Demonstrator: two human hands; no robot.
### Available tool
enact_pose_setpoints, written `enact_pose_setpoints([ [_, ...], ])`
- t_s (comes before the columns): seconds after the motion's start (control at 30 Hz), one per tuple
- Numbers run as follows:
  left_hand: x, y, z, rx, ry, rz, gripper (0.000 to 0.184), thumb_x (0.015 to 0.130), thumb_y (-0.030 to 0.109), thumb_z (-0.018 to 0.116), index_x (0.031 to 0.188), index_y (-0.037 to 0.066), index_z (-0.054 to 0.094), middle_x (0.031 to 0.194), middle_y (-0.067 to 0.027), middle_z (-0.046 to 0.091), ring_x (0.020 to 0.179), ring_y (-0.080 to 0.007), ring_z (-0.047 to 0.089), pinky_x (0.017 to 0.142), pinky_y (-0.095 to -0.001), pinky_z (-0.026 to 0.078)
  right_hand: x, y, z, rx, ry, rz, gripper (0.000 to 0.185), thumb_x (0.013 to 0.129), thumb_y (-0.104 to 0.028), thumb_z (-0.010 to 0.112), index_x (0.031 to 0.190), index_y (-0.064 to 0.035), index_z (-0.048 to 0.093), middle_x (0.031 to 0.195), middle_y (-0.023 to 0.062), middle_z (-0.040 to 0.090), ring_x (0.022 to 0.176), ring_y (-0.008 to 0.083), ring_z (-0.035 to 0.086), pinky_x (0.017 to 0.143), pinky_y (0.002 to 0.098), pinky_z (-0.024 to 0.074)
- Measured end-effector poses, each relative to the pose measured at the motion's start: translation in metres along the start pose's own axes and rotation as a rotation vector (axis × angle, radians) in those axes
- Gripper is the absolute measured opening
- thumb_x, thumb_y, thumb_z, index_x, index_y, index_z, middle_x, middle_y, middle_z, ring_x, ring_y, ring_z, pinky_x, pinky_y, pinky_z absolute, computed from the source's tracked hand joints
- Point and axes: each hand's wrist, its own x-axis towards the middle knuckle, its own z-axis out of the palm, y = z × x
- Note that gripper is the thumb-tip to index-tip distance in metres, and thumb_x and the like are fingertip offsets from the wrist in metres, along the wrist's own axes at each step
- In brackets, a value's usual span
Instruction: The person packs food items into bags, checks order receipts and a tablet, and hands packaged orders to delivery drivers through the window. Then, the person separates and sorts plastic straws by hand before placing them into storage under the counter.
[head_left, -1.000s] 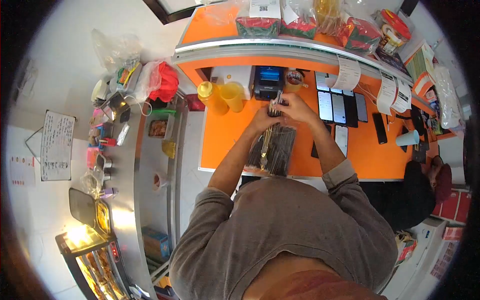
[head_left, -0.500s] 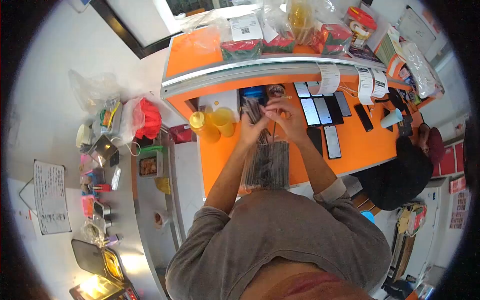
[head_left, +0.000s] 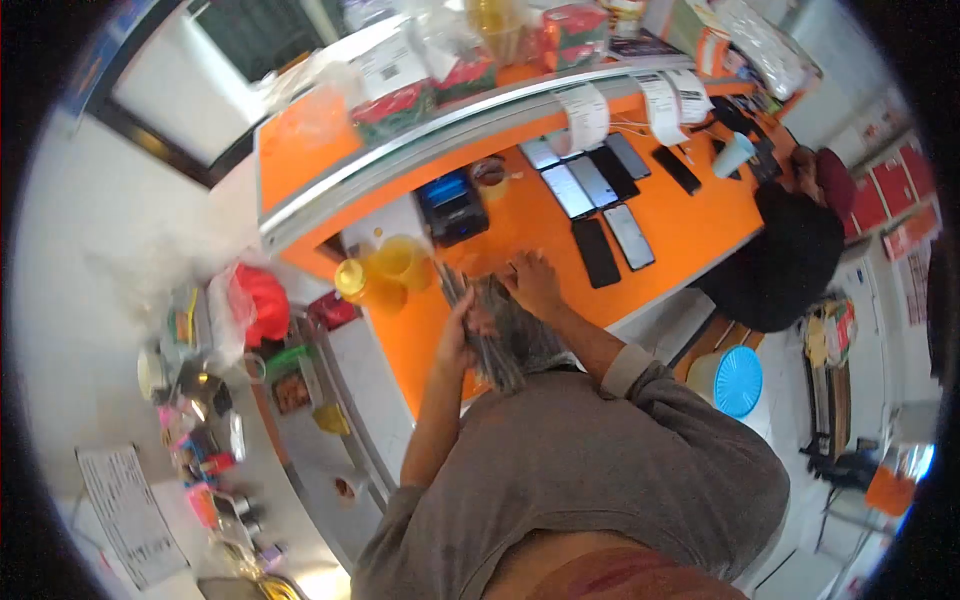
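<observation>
My left hand (head_left: pixel 465 330) is closed around a bundle of thin dark sticks that look like drinking straws (head_left: pixel 492 358), tilted at the counter's front edge. Just right of it, a clear plastic bag (head_left: pixel 535 338) with more dark straws lies against my body. My right hand (head_left: pixel 535 285) is at the bag's upper edge, its fingers bent and seemingly gripping the plastic; blur hides the fingertips. Left of the bundle stand a yellow squeeze bottle (head_left: pixel 368 288) and a yellow cup (head_left: pixel 403 262). A black device with a blue screen (head_left: pixel 452 208) sits behind.
Several phones (head_left: pixel 592 178) lie on the orange counter (head_left: pixel 690 220) to the right. Paper receipts (head_left: pixel 585 118) hang from the shelf above, which carries plastic-wrapped packs (head_left: pixel 395 105). A person in black (head_left: pixel 780 260) is at the right end. A blue-lidded tub (head_left: pixel 738 382) stands below.
My view has turned and shifted. Both hands have come down toward my body from near the device, and apart. My right hand has left the bundle for the bag; my left keeps the bundle.
</observation>
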Motion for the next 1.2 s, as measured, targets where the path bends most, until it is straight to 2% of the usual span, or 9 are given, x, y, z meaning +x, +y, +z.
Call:
enact_pose_setpoints([
  [0.17,-0.014,-0.031,-0.024,-0.173,-0.023,0.027,0.02,0.093,0.031,0.06,0.101,0.014,0.054,0.069,0.0056,0.048,0.057,-0.0049,0.047,0.056,-0.0243,0.044,-0.021,0.032,0.001,0.313,0.059,0.057,0.031,0.097,-0.028,0.046,0.098,-0.001,0.06,0.088,0.0148,0.06,0.083,0.027,0.06,0.073,0.0417,0.0489],
  [0.4,-0.021,-0.013,0.017,0.211,0.008,0.015,0.026,0.094,0.026,0.058,0.115,0.012,0.05,0.101,-0.0069,0.061,0.077,-0.0202,0.063,0.069,-0.0302,0.053,-0.012,-0.029,-0.104,1.684,-0.127,0.58,0.04,0.1,-0.037,0.042,0.089,-0.0024,0.058,0.081,0.0098,0.056,0.065,0.0264,0.058,0.061,0.0376,0.049],
  [0.47,-0.017,-0.012,0.03,0.274,-0.063,-0.072,0.027,0.094,0.025,0.058,0.115,0.011,0.049,0.101,-0.0081,0.061,0.076,-0.0206,0.062,0.067,-0.0307,0.052,-0.009,-0.055,-0.11,1.55,-0.02,0.486,0.04,0.1,-0.038,0.042,0.087,-0.0023,0.055,0.081,0.0066,0.054,0.069,0.0217,0.058,0.062,0.035,0.049],
  [0.57,-0.019,-0.012,0.032,0.277,-0.166,-0.194,0.022,0.094,0.026,0.058,0.107,0.01,0.05,0.091,-0.0044,0.058,0.068,-0.0143,0.056,0.06,-0.0289,0.047,0.001,-0.047,-0.099,0.279,0.161,-0.078,0.031,0.101,-0.029,0.044,0.097,-0.0021,0.06,0.087,0.0026,0.061,0.082,0.0145,0.057,0.067,0.0288,0.0472],
  [0.63,-0.01,-0.011,0.022,0.138,-0.282,-0.209,0.017,0.095,0.028,0.056,0.095,0.011,0.052,0.081,0.0001,0.053,0.064,-0.0097,0.049,0.055,-0.028,0.043,0.013,-0.069,-0.113,1.009,0.169,0.071,0.03,0.1,-0.026,0.045,0.1,-0.0017,0.062,0.091,0.0029,0.062,0.09,0.0153,0.057,0.073,0.028,0.0473],
  [0.83,-0.054,-0.021,0.034,0.163,-0.122,-0.18,0.024,0.089,0.019,0.065,0.104,0.009,0.049,0.082,-0.0024,0.054,0.064,-0.012,0.053,0.059,-0.0309,0.048,0.03,-0.066,-0.11,0.807,-0.757,-0.232,0.046,0.095,-0.035,0.054,0.128,-0.0033,0.049,0.124,0.0127,0.054,0.099,0.0214,0.059,0.082,0.035,0.0478],
  [0.9,-0.069,-0.02,0.028,0.163,-0.091,-0.152,0.025,0.089,0.019,0.064,0.107,0.008,0.05,0.083,-0.0031,0.056,0.068,-0.0139,0.056,0.062,-0.0324,0.051,0.022,-0.078,-0.116,0.91,-0.765,-0.157,0.048,0.094,-0.036,0.056,0.127,-0.0015,0.05,0.117,0.0121,0.059,0.096,0.0218,0.06,0.082,0.0359,0.0476],
  [1.03,-0.084,-0.015,0.008,0.191,0.016,-0.048,0.028,0.089,0.017,0.063,0.112,0.006,0.052,0.087,-0.0038,0.059,0.072,-0.0147,0.06,0.064,-0.0315,0.054,0.0,-0.125,-0.124,0.874,0.02,-0.181,0.036,0.09,-0.031,0.063,0.107,0.0007,0.064,0.092,0.0095,0.065,0.089,0.0187,0.062,0.079,0.0343,0.048],
  [1.2,-0.085,0.019,0.008,0.45,0.03,0.327,0.021,0.089,0.015,0.065,0.105,0.003,0.059,0.088,-0.0033,0.063,0.072,-0.013,0.062,0.062,-0.0294,0.053,-0.021,-0.145,-0.134,0.849,-0.391,-0.104,0.028,0.088,-0.025,0.068,0.101,-0.0004,0.068,0.088,0.0069,0.067,0.085,0.0128,0.062,0.075,0.0277,0.0494],
])
